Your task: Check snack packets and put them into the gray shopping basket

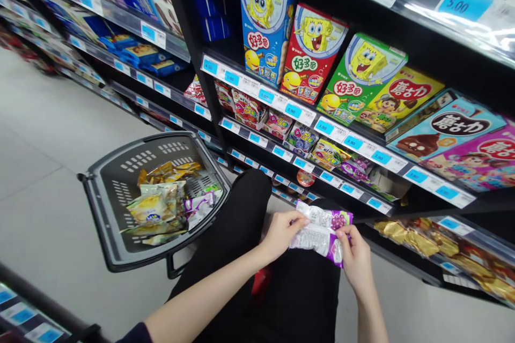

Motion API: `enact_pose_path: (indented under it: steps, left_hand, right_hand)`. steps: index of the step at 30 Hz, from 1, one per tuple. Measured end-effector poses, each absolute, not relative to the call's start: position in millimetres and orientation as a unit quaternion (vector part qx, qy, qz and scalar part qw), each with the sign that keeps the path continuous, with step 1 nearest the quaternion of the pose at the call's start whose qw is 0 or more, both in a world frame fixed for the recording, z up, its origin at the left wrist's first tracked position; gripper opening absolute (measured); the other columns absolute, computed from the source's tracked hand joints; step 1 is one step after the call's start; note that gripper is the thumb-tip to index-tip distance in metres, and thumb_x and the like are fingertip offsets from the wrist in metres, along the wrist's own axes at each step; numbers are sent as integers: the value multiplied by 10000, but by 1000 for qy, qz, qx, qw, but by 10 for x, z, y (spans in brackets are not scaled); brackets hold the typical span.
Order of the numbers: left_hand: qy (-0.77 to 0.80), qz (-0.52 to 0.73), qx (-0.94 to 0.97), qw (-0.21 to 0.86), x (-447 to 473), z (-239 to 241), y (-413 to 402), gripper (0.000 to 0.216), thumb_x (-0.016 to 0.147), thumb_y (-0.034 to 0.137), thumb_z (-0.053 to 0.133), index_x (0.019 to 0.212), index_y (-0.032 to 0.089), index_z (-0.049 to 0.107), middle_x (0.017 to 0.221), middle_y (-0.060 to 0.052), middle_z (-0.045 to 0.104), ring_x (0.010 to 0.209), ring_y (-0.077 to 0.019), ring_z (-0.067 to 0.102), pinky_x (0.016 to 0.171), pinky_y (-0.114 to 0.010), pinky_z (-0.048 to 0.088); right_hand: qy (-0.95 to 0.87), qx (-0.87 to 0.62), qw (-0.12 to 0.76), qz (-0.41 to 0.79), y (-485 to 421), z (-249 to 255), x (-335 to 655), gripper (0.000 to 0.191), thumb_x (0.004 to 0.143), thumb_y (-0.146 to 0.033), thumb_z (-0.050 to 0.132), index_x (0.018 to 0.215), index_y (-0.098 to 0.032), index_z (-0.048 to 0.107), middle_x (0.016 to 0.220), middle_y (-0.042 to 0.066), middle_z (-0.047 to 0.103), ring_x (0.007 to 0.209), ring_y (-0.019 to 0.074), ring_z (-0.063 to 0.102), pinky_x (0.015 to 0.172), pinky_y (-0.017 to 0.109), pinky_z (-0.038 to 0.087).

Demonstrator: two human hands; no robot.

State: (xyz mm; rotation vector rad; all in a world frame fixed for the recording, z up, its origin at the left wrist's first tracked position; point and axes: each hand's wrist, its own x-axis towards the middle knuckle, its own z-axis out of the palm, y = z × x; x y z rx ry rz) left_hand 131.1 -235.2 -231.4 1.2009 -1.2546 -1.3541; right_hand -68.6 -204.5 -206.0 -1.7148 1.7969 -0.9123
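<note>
A purple and white candy packet (317, 233) with a grape picture lies between my two hands, above my dark-trousered knee, its printed side facing up. My left hand (280, 233) pinches its left edge between thumb and fingers. On the opposite edge, my right hand (354, 257) grips the packet the same way. To the left stands a grey shopping basket (120, 252) on the floor. Inside it are golden-brown packets (167, 171), pale yellow-green snack packets (151, 211) and purple-white packets (200, 208).
Shelves rise close in front, holding a blue cartoon box (263, 37), a red box (309, 59), a green box (358, 86) and lower candy packets (301, 139). Gold-wrapped packs (418, 238) sit low on the right. Another shelf edge (28, 316) enters at bottom left.
</note>
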Motion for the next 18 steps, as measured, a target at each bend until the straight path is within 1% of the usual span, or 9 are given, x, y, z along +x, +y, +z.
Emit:
enact_pose_path:
  steps: [3, 5, 8, 10, 12, 13, 15, 17, 18]
  left_hand:
    - [-501, -564, 477, 452, 1337, -2335, -2370, 155, 773, 261, 635, 736, 139, 724, 670, -19, 677, 624, -137, 569, 608, -230, 411]
    - [-487, -597, 448, 454, 1369, -2360, -2395, 202, 751, 284, 662, 894, 147, 701, 718, -17, 677, 631, -138, 581, 607, -229, 428]
    - [-426, -687, 375, 455, 1409, -2379, -2426, 535, 727, 303, 703, 1221, 182, 537, 690, 12, 642, 573, -122, 573, 554, -215, 428]
    - [-391, -727, 341, 450, 1416, -2371, -2434, 703, 719, 284, 731, 1345, 197, 423, 622, 44, 606, 517, -100, 547, 534, -201, 414]
    - [-366, -740, 338, 452, 1397, -2362, -2435, 824, 698, 260, 764, 1409, 198, 353, 571, 70, 585, 481, -84, 527, 538, -198, 411]
    - [-341, -749, 338, 456, 1379, -2365, -2433, 862, 673, 253, 787, 1415, 190, 353, 572, 70, 597, 488, -86, 538, 554, -202, 422]
    - [-275, -771, 334, 467, 1333, -2391, -2425, 839, 607, 268, 835, 1347, 143, 461, 630, 33, 656, 553, -112, 595, 609, -224, 455]
    - [-222, -791, 327, 468, 1292, -2435, -2411, 678, 577, 329, 851, 1162, 79, 615, 691, -32, 702, 625, -156, 645, 657, -254, 483]
    - [-206, -799, 323, 463, 1280, -2457, -2400, 598, 597, 382, 833, 1068, 58, 658, 708, -65, 713, 649, -179, 660, 671, -274, 495]
  right_hand:
    - [658, -599, 293, -349, -2051, -2038, -712, 245, 861, -406, 540, 732, -199, 568, 588, -28, 540, 520, 127, 479, 509, 227, 371]
    - [653, -579, 323, -365, -2062, -2027, -747, 241, 838, -416, 571, 740, -195, 584, 613, -15, 563, 541, 133, 498, 510, 231, 385]
    - [645, -569, 338, -383, -2067, -2023, -787, 224, 806, -420, 608, 772, -201, 577, 658, 1, 597, 556, 144, 533, 510, 243, 419]
    - [631, -540, 373, -413, -2053, -2027, -792, 227, 788, -405, 639, 873, -217, 546, 674, -2, 617, 520, 142, 543, 485, 252, 439]
    - [613, -489, 422, -455, -2031, -2032, -781, 308, 770, -382, 675, 972, -235, 495, 703, -1, 644, 501, 146, 566, 474, 262, 466]
    - [605, -463, 444, -472, -2022, -2034, -771, 349, 760, -372, 692, 1001, -241, 476, 721, 4, 656, 505, 150, 583, 479, 269, 482]
    - [599, -429, 467, -489, -2011, -2036, -745, 401, 740, -369, 716, 1025, -244, 462, 763, 20, 678, 542, 169, 626, 508, 289, 515]
    - [597, -418, 474, -493, -2016, -2040, -713, 432, 728, -381, 725, 1039, -243, 459, 789, 34, 690, 578, 189, 653, 531, 310, 536]
    - [596, -419, 473, -496, -2025, -2046, -697, 438, 726, -389, 724, 1042, -242, 458, 789, 37, 692, 582, 194, 657, 531, 314, 539]
